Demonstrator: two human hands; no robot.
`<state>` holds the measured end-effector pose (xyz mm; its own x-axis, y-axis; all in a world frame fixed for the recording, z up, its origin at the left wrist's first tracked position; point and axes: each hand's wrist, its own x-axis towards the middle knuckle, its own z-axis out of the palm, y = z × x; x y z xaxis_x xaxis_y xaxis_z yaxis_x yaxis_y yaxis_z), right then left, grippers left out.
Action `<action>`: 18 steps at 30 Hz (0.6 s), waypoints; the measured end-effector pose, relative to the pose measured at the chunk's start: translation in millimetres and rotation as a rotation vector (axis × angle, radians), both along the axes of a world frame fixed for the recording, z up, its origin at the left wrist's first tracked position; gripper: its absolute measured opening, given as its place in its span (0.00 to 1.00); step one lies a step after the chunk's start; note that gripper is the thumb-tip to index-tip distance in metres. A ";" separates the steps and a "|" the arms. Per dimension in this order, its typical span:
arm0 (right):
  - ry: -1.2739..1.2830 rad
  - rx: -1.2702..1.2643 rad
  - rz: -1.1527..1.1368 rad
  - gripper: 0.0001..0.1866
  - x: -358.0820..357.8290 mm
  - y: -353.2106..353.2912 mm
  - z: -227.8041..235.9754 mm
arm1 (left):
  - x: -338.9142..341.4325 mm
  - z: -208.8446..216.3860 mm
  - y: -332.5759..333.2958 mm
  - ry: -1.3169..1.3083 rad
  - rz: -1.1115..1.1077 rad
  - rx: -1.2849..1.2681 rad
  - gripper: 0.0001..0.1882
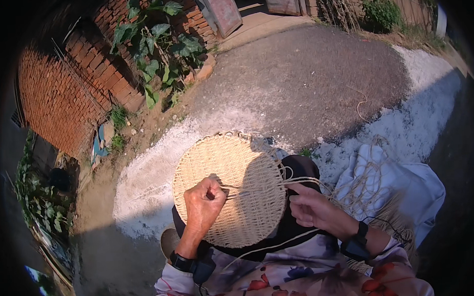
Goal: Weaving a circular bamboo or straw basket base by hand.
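Observation:
A round woven mat (239, 216) of pale straw-coloured cord rests on my lap, its far rim edged with small loops. Over its left half, my left hand (203, 204) is closed in a pinch on a strand of cord that runs rightward across the weave. My right hand (320, 207) is beside the right rim, its index finger stretched toward the edge and the other fingers curled in. Cord passes along that finger, and the hand seems closed on it. Loose cord (366, 188) trails from the right rim into a tangle at my right.
White cloth or sacking (421, 194) lies under the tangled cord, with a bundle of fibre strands (393, 223) nearby. A round woven piece (170, 241) shows by my left forearm. Ahead are grey paving (308, 83), a brick wall (63, 96), leafy plants (155, 41) and an open doorway.

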<state>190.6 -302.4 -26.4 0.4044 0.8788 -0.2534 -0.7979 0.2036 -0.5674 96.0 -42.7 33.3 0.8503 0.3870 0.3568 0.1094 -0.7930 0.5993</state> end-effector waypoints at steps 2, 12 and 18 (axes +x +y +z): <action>-0.059 -0.093 -0.058 0.23 -7.0 -17.4 6.9 | -19.9 -2.2 26.7 0.003 0.126 0.043 0.03; -1.700 -0.252 -0.654 0.14 -18.3 15.9 55.2 | -100.4 22.2 36.0 -0.045 0.226 -0.115 0.02; -1.878 0.139 -0.297 0.18 -75.0 65.7 71.7 | -121.8 55.1 -30.8 -0.098 -0.240 -0.189 0.06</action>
<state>115.5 -236.7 45.2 0.1549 0.7121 0.6848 0.8038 0.3122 -0.5064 -25.8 -73.5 88.4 0.8904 0.2467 0.3826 -0.1332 -0.6624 0.7372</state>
